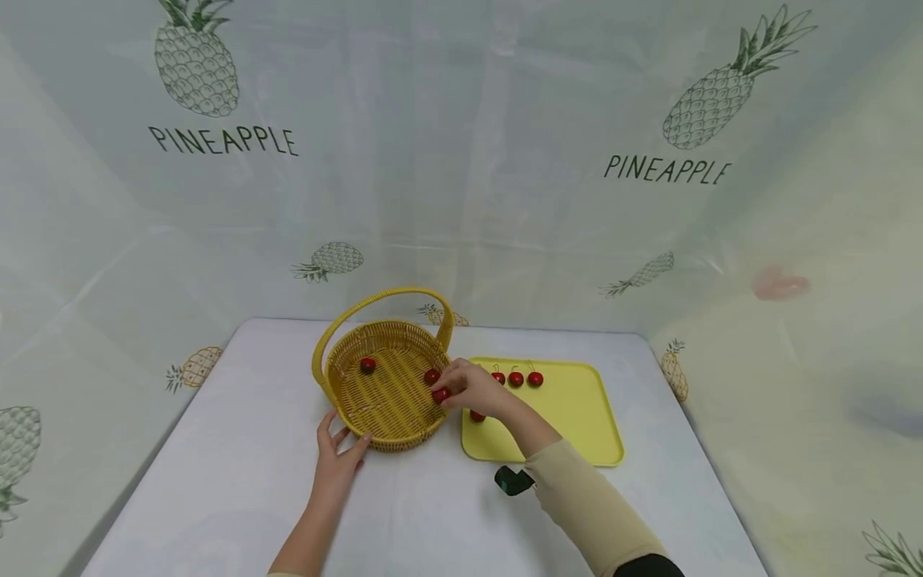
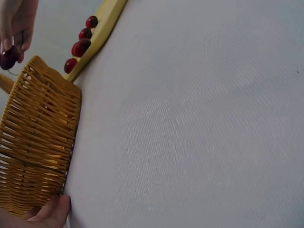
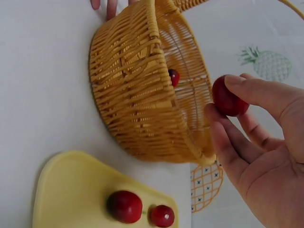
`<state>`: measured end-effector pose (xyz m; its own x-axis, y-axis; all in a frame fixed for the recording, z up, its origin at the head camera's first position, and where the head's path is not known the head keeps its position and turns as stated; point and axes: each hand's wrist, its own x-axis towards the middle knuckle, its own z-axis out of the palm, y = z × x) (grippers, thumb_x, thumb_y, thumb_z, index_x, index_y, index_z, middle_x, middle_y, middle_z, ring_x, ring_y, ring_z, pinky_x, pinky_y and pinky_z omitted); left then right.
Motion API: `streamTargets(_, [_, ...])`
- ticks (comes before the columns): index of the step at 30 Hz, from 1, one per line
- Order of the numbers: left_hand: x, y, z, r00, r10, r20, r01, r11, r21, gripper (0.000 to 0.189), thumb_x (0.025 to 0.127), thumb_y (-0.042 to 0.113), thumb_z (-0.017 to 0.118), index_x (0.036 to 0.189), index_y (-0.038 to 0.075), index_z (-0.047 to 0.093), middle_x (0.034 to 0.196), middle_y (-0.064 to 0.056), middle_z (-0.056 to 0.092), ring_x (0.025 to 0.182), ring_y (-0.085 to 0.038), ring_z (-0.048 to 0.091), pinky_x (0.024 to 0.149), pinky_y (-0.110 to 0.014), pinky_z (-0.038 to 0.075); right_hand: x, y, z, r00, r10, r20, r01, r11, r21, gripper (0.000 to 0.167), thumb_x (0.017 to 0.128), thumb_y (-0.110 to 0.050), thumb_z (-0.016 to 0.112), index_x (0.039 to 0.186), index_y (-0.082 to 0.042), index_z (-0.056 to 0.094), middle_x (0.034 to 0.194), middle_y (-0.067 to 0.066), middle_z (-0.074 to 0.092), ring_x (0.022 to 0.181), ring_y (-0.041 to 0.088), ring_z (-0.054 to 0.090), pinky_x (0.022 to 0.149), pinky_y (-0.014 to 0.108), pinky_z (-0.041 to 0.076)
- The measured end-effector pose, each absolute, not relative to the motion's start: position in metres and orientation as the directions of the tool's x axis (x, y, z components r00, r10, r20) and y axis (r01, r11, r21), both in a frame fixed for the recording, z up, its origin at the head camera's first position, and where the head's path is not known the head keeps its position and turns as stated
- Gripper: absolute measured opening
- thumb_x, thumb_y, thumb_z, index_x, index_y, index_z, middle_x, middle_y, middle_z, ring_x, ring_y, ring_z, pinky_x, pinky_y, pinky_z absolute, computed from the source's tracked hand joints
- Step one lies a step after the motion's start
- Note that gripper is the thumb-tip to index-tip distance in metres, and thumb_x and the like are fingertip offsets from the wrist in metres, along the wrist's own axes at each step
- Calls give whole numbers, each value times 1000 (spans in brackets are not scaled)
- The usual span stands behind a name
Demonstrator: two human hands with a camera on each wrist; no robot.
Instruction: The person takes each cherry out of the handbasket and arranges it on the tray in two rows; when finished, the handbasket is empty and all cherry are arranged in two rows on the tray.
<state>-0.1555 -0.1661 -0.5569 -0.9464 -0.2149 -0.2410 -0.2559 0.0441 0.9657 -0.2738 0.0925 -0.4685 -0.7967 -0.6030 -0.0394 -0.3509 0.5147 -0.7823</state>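
Note:
My right hand [image 1: 477,388] pinches a dark red cherry [image 3: 230,96] between thumb and fingertips, above the right rim of a yellow woven basket [image 1: 392,443]. Inside the basket lie a cherry [image 1: 368,365] toward the back left and another cherry [image 1: 432,377] on the right, close to the held one. With fingers spread, my left hand [image 1: 339,458] touches the basket's front left side; the left wrist view shows its fingertips [image 2: 59,209] low against the wickerwork. Several cherries [image 1: 535,379] sit on a yellow tray [image 1: 577,425], partly hidden by the right hand and forearm.
The tray stands just right of the basket on a white-covered table [image 1: 433,513]. A tall arched handle [image 1: 382,293] rises over the basket. Behind the table hangs a pineapple-print curtain [image 1: 447,160]. A small black object [image 1: 513,481] shows beside the right forearm.

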Motion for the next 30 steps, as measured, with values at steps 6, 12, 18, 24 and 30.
streamTargets(6, [-157, -171, -558, -955, -202, -218, -241, 94, 966, 80, 98, 32, 60, 155, 28, 4, 150, -26, 27, 120, -38, 52, 91, -45, 49, -265, 113, -470, -846, -533, -22, -291, 496, -818, 24, 86, -5, 74, 109, -9, 74, 106, 0, 60, 99, 20, 60, 79, 31, 52])
streamTargets(12, [-159, -177, -558, -956, -196, -220, -237, 69, 969, 74, 99, 27, 59, 154, 27, 9, 149, -26, 28, 119, -38, 53, 84, -37, 53, -259, 130, -479, -888, -459, -13, -235, 480, -845, 23, 85, -3, 74, 107, -10, 72, 105, 2, 60, 97, 21, 64, 76, 31, 54])
streamTargets(18, [-161, -181, -559, -962, -164, -219, -238, 105, 965, 75, 99, 32, 59, 154, 26, 8, 152, -26, 24, 120, -37, 52, 88, -41, 51, -254, 146, -490, -930, -367, 13, -201, 480, -854, 23, 84, 1, 73, 105, -9, 73, 106, 4, 62, 98, 25, 64, 77, 34, 55])
streamTargets(24, [-162, -187, -561, -966, -156, -208, -230, 141, 963, 71, 100, 33, 58, 153, 25, 11, 149, -26, 28, 118, -40, 53, 91, -45, 49, -251, 158, -505, -960, -280, 24, -162, 483, -860, 25, 82, 1, 76, 104, -9, 74, 106, 4, 63, 95, 26, 65, 77, 34, 55])
streamTargets(30, [-164, -189, -556, -969, -131, -211, -229, 135, 964, 70, 100, 30, 58, 151, 21, 11, 146, -29, 29, 117, -39, 54, 87, -41, 51, -245, 169, -516, -980, -199, 31, -120, 457, -881, 26, 80, 3, 77, 103, -7, 74, 107, 7, 63, 93, 29, 66, 75, 35, 55])
